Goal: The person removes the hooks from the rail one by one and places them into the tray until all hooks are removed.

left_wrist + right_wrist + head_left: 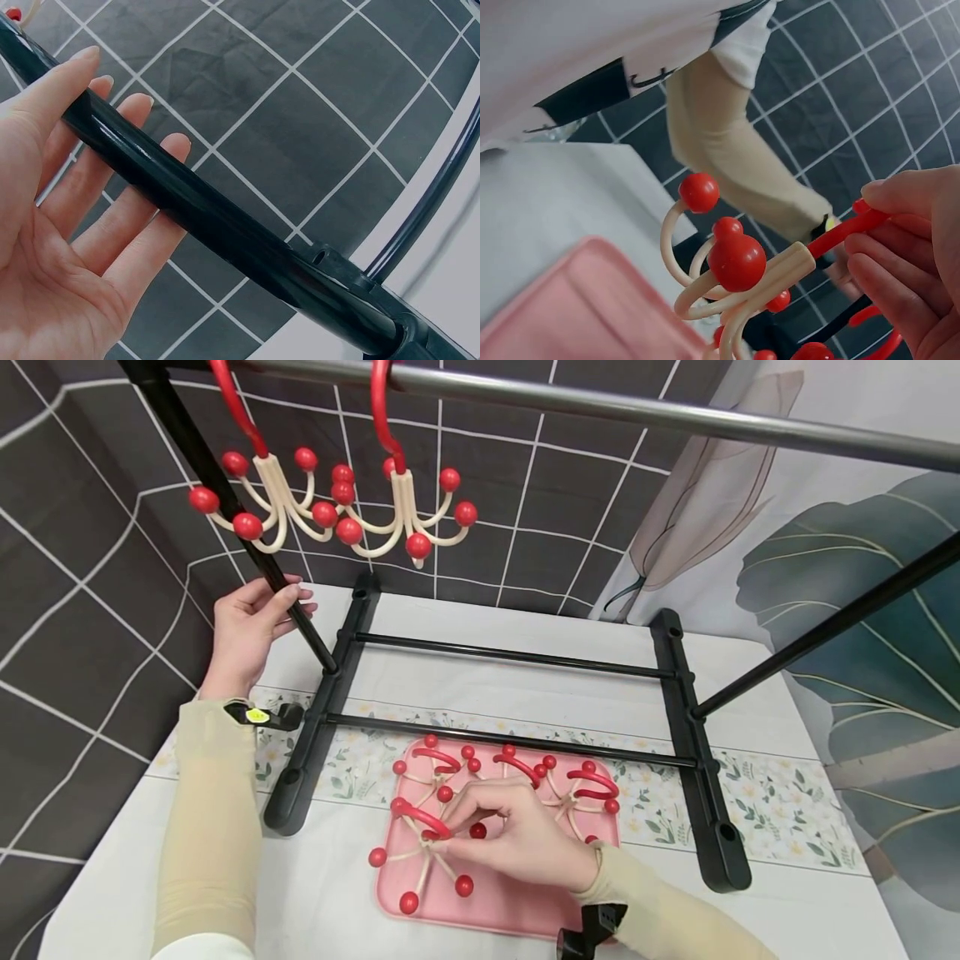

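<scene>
My right hand (525, 839) pinches the red hook of a cream multi-arm hanging hook (424, 852) with red ball tips, over the pink tray (510, 914). In the right wrist view, thumb and fingertips grip the red hook (849, 231), and the curved cream arms point away from the hand. My left hand (243, 631) holds the rack's black upright pole (157, 169), thumb on one side and the fingers behind it. Two similar multi-arm hooks, a left one (276, 497) and a right one (402, 510), hang from the metal rail (600, 414).
More multi-arm hooks, including one at the tray's right (573, 797), lie in the pink tray. The rack's black base has a left foot (318, 735), a right foot (701, 793) and two crossbars. A second black pole (825, 627) slants up at the right, before a curtain (892, 610).
</scene>
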### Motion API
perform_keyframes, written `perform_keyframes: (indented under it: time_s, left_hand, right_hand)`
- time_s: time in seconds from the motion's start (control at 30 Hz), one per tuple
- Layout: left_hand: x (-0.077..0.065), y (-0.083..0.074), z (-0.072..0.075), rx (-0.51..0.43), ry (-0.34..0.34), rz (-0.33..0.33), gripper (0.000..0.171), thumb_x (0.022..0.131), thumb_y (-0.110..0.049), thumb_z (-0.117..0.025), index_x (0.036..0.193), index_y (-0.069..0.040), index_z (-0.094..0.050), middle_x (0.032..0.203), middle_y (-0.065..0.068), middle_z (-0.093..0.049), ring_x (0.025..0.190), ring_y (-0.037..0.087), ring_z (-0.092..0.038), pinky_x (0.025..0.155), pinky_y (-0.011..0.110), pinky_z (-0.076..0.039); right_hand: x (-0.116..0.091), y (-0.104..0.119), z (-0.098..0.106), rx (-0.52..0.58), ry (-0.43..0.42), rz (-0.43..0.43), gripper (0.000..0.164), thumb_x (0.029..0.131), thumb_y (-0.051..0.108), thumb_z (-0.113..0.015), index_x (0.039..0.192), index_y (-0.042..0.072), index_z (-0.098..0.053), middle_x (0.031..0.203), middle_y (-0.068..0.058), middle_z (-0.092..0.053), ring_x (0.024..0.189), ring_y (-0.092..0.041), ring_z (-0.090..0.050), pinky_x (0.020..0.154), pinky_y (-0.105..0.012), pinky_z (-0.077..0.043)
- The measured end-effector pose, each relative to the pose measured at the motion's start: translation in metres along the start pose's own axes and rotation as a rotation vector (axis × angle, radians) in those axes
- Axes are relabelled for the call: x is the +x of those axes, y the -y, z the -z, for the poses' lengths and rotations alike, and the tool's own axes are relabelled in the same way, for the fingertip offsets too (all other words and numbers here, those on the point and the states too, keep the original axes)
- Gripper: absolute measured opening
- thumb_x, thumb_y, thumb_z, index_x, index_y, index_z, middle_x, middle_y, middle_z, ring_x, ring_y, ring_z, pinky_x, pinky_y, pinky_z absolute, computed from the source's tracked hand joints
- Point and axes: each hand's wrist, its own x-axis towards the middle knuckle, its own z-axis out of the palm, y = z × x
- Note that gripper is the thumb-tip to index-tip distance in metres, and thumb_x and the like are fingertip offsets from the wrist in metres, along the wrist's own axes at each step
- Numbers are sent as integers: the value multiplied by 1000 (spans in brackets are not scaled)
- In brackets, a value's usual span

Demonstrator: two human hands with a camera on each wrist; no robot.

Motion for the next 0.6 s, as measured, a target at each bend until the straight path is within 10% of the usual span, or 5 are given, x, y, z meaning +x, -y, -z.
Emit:
perform_keyframes:
  time_s: [0.6]
  left_hand:
    - [1,0,0,11,-1,-16,23,93,-9,-76,113,3,-73,98,12,-74,85,21,-75,81,27,-59]
  right_hand:
    - [-17,-3,7,-10,44,-8,23,80,-6,-84,92,10,-72,93,-5,-75,79,-17,-70,63,-22,-54]
